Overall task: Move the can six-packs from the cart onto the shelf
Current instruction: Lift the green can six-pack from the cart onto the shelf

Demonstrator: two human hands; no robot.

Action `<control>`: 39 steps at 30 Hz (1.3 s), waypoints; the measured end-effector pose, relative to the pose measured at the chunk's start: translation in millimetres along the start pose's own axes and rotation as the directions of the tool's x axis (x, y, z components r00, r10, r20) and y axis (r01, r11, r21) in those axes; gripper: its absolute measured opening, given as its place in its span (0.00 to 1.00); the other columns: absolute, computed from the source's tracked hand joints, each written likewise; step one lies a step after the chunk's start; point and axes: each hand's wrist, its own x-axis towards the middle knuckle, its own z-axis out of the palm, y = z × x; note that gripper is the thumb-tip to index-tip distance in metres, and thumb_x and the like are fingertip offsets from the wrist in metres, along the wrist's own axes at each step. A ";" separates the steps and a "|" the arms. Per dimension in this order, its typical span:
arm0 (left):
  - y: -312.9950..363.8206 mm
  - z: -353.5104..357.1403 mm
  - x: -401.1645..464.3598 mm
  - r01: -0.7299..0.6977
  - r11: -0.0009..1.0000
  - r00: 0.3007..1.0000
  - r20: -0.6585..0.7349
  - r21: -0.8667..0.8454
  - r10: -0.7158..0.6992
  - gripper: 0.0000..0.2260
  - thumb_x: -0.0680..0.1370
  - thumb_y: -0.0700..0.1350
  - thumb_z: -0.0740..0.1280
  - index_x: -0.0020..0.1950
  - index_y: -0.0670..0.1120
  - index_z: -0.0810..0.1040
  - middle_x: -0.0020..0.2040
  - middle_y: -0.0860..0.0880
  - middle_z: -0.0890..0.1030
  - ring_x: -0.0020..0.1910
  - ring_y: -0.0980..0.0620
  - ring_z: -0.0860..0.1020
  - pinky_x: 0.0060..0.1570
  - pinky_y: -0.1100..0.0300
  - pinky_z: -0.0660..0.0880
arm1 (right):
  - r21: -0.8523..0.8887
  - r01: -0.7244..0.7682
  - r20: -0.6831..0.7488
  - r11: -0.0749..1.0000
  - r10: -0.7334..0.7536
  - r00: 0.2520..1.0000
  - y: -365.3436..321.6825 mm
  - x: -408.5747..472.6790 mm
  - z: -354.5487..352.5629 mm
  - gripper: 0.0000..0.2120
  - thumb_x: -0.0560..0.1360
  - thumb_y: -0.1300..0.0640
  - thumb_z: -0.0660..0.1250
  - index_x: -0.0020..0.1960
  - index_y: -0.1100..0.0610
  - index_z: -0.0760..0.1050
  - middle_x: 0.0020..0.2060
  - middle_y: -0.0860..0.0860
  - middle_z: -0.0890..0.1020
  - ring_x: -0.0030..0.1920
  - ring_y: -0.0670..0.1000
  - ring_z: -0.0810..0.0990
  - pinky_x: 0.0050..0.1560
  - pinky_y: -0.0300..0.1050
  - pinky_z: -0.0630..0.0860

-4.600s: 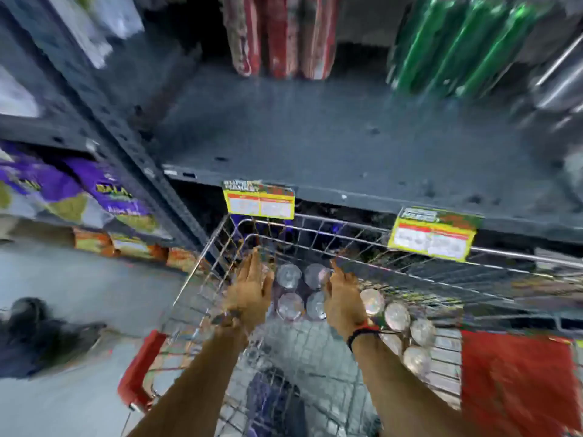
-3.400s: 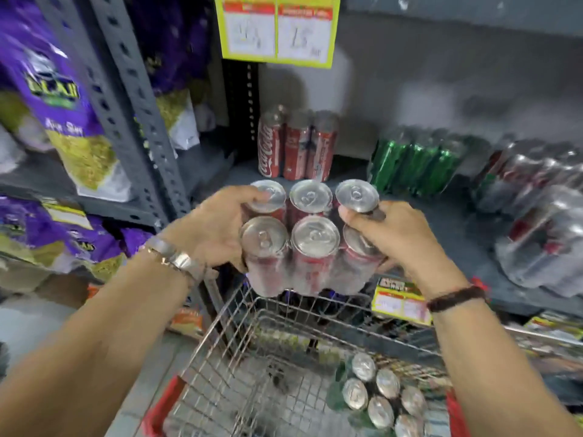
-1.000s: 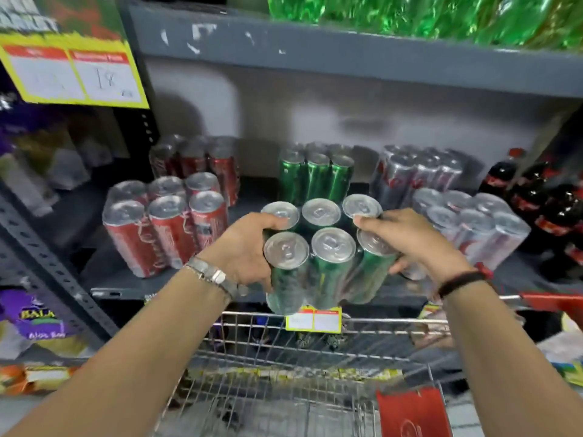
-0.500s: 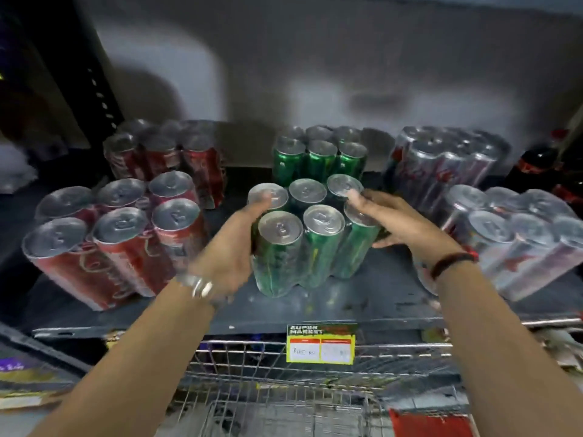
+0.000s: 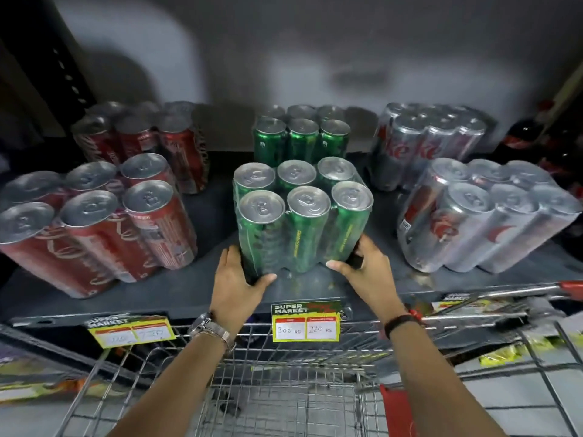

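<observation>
Two hands, the left hand [image 5: 235, 280] and right hand [image 5: 366, 268], are clamping the green six-pack's [image 5: 301, 216] base corners, probably squaring it on the shelf [image 5: 315, 288] behind its price tag [image 5: 306, 321].

Dim, soft-focus frame; blurred, bowed wide-angle edges.

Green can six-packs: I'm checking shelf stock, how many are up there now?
2. The front green six-pack stands at the shelf's front edge between the left hand and right hand; the rear green six-pack stands directly behind it. More may be hidden.
</observation>
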 end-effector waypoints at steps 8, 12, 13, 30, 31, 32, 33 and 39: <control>1.5 9.9 -7.1 -0.063 0.997 0.995 0.081 -0.034 0.066 0.27 0.60 0.44 0.78 0.53 0.39 0.69 0.49 0.47 0.69 0.48 0.55 0.65 0.43 0.72 0.60 | -0.042 -0.028 -0.034 0.999 0.027 0.999 9.2 -26.8 -15.7 0.32 0.62 0.57 0.76 0.62 0.53 0.67 0.48 0.46 0.78 0.51 0.48 0.75 0.47 0.25 0.71; 1.4 9.1 -9.2 -0.046 0.999 0.998 0.051 -0.005 0.046 0.26 0.60 0.45 0.78 0.51 0.40 0.70 0.47 0.49 0.70 0.47 0.53 0.68 0.43 0.68 0.63 | -0.076 -0.056 -0.044 0.995 0.053 0.998 7.3 -26.3 -11.9 0.33 0.62 0.57 0.76 0.63 0.56 0.66 0.56 0.55 0.79 0.58 0.55 0.75 0.57 0.49 0.73; 1.8 8.8 -9.6 -0.037 0.999 0.999 0.037 -0.002 0.037 0.25 0.60 0.45 0.78 0.50 0.40 0.71 0.47 0.48 0.71 0.47 0.52 0.70 0.42 0.65 0.65 | -0.075 -0.055 -0.053 0.996 0.051 0.997 7.7 -26.2 -11.5 0.32 0.63 0.57 0.76 0.63 0.56 0.67 0.56 0.56 0.80 0.57 0.55 0.75 0.55 0.47 0.73; -1.0 3.5 -12.5 -0.034 0.998 0.999 0.039 -0.044 0.036 0.24 0.60 0.43 0.77 0.52 0.42 0.72 0.49 0.44 0.79 0.45 0.52 0.73 0.43 0.61 0.68 | -0.016 -0.086 -0.038 0.996 0.086 0.996 11.7 -31.7 -15.6 0.30 0.60 0.57 0.78 0.58 0.53 0.70 0.51 0.50 0.83 0.52 0.48 0.79 0.53 0.40 0.73; -0.6 3.0 -12.4 -0.033 0.998 0.998 0.043 -0.048 0.035 0.24 0.60 0.43 0.77 0.52 0.42 0.72 0.49 0.44 0.78 0.46 0.52 0.73 0.43 0.61 0.68 | -0.016 -0.090 -0.034 0.996 0.090 0.995 10.3 -31.4 -16.4 0.30 0.60 0.57 0.78 0.59 0.54 0.70 0.52 0.51 0.83 0.52 0.49 0.78 0.53 0.39 0.73; -0.1 2.3 -11.7 -0.030 0.998 0.998 0.052 -0.050 0.033 0.24 0.60 0.43 0.77 0.52 0.42 0.72 0.50 0.44 0.78 0.47 0.52 0.73 0.44 0.61 0.68 | -0.025 -0.096 -0.022 0.995 0.095 0.995 8.3 -31.2 -17.7 0.31 0.60 0.57 0.78 0.60 0.54 0.70 0.52 0.51 0.82 0.52 0.48 0.78 0.52 0.37 0.72; 0.5 1.4 -11.3 -0.031 0.998 0.997 0.067 -0.049 0.034 0.24 0.61 0.42 0.77 0.53 0.41 0.72 0.51 0.44 0.78 0.48 0.50 0.73 0.45 0.61 0.68 | -0.043 -0.099 -0.003 0.994 0.099 0.995 5.7 -31.0 -19.5 0.31 0.60 0.57 0.78 0.60 0.54 0.69 0.53 0.51 0.82 0.52 0.48 0.77 0.50 0.31 0.71; 0.8 -21.9 -30.7 -0.008 0.995 1.000 -0.014 -0.098 0.007 0.33 0.66 0.38 0.73 0.67 0.37 0.62 0.65 0.38 0.70 0.66 0.41 0.68 0.66 0.49 0.66 | 0.136 -0.051 -0.375 0.989 0.099 0.922 -26.3 -67.2 -12.2 0.21 0.72 0.53 0.66 0.63 0.52 0.67 0.59 0.47 0.73 0.62 0.48 0.71 0.63 0.41 0.67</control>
